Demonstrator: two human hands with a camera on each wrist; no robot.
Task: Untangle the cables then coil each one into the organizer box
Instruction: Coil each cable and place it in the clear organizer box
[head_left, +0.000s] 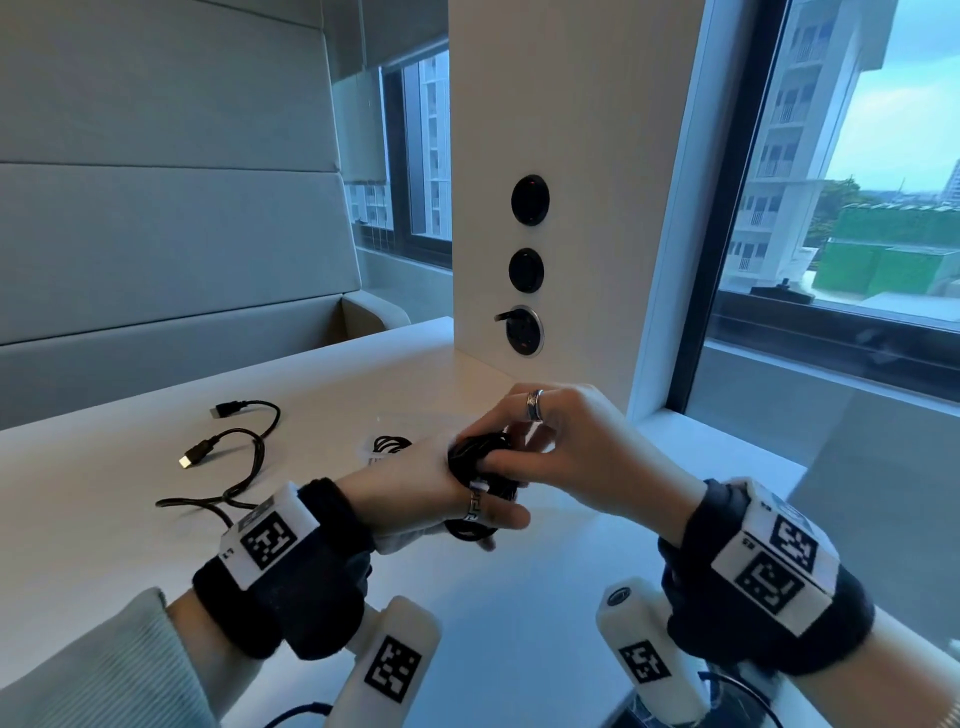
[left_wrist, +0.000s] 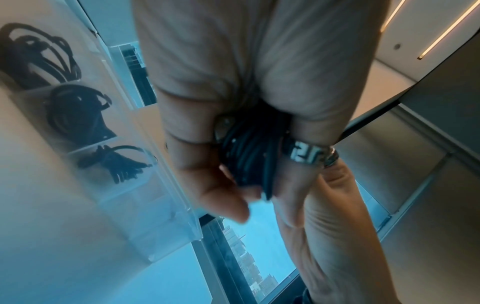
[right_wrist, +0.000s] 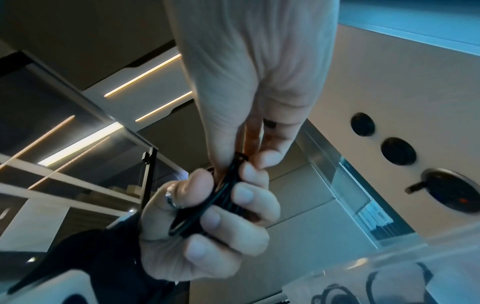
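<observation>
I hold a coiled black cable (head_left: 478, 452) above the white table (head_left: 130, 545). My left hand (head_left: 483, 519) grips the coil, fingers curled round it (right_wrist: 221, 197). My right hand (head_left: 498, 457) pinches the top of the coil from above (right_wrist: 249, 162). A clear organizer box (left_wrist: 166, 197) stands just behind my left hand. Three of its compartments each hold a coiled black cable (left_wrist: 70, 111); in the head view only one of those coils (head_left: 390, 445) shows. A loose black cable (head_left: 257, 457) with two plugs lies spread on the table at the left.
A white pillar (head_left: 571, 156) with three round black sockets (head_left: 526, 270) rises right behind the hands. A large window is to the right of it. A grey padded bench (head_left: 171, 332) runs along the far left.
</observation>
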